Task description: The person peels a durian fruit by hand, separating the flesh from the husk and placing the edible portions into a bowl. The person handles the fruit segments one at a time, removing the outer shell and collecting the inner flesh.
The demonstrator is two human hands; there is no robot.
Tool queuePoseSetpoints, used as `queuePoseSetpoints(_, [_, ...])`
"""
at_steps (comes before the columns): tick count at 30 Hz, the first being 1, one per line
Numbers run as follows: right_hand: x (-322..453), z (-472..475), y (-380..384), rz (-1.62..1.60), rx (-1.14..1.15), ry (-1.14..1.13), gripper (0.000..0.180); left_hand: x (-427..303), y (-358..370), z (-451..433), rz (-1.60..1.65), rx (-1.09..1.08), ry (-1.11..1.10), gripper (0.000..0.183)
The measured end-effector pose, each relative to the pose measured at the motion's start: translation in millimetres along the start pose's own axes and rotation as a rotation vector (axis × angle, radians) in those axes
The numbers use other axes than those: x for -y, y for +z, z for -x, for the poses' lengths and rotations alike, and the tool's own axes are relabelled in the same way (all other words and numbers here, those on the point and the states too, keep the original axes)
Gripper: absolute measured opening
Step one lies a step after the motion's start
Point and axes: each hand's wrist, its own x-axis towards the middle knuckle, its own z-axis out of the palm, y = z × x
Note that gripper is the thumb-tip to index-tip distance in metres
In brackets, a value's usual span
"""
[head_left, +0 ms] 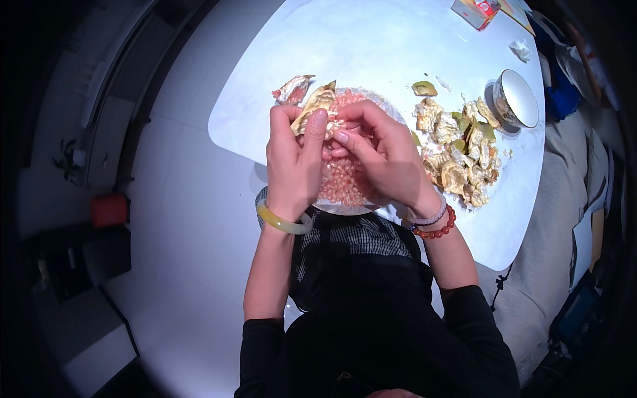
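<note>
My left hand [298, 154] holds a piece of pomegranate with pale rind [318, 99] above a round plate. The fingers of my right hand [393, 149] meet that piece from the right, thumb near the left thumb. Many pink pomegranate seeds [346, 181] lie on the plate [390, 103], beneath and between both hands. Another pomegranate piece [293, 90] with pink seeds rests on the table just beyond the left hand. My fingers partly hide the held piece and the middle of the plate.
A heap of peeled rind and membrane [460, 149] lies right of the plate. Beyond it, a patterned white bowl [517, 99] stands tilted in view near the table's [363, 45] right edge. Crumpled tissue [520, 50] and a red box [477, 12] are farther back. A grey sofa stands at right.
</note>
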Motion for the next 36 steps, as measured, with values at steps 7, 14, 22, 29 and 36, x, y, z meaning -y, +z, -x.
queuePoseSetpoints(7, [-0.1,0.6,-0.9,-0.015,0.027,-0.016,0.022,3.1,-0.4,-2.3,0.207,-0.008,-0.122,0.027])
queuePoseSetpoints(14, [-7.1,-1.8,-6.7,0.068,-0.092,-0.178,0.023,-5.9,-8.5,-4.6,0.388,0.003,-0.183,0.024])
queuePoseSetpoints(22, [-12.2,-1.2,-8.1,0.186,-0.128,-0.372,0.022,-2.1,0.9,-0.6,0.481,0.028,-0.178,0.031])
queuePoseSetpoints(29, [-8.9,0.2,-5.0,0.192,-0.189,-0.282,0.020,-0.2,-0.6,-0.7,0.348,-0.025,-0.125,0.024])
queuePoseSetpoints(36, [-5.0,3.0,-12.3,0.154,-0.161,-0.117,0.013,6.6,-2.2,-1.1,0.351,-0.050,-0.150,0.016])
